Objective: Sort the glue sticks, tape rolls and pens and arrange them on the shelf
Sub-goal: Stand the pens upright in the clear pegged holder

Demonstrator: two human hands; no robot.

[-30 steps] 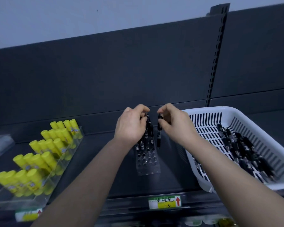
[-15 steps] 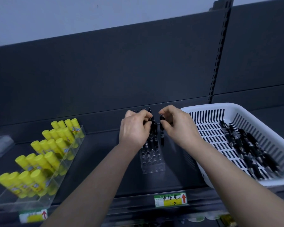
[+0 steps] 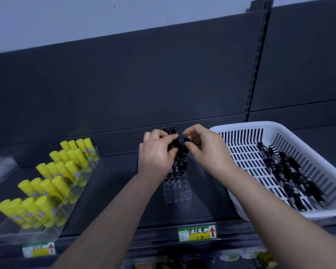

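A bunch of black pens (image 3: 174,145) is gripped in the curled fingers of the left hand (image 3: 155,152), above a clear holder (image 3: 177,189) that stands on the dark shelf (image 3: 109,191); a single black pen (image 3: 185,154) is pinched upright between thumb and fingers of the right hand (image 3: 204,148), just beside the bunch; more pen tops (image 3: 170,130) are seen behind the left hand; loose pens (image 3: 291,175) are left lying in the white basket (image 3: 241,129) at the right; yellow glue sticks (image 3: 52,179) are stood in rows in a clear tray (image 3: 52,232) at the left; a price label (image 3: 197,232) is fixed to the shelf edge below the holder
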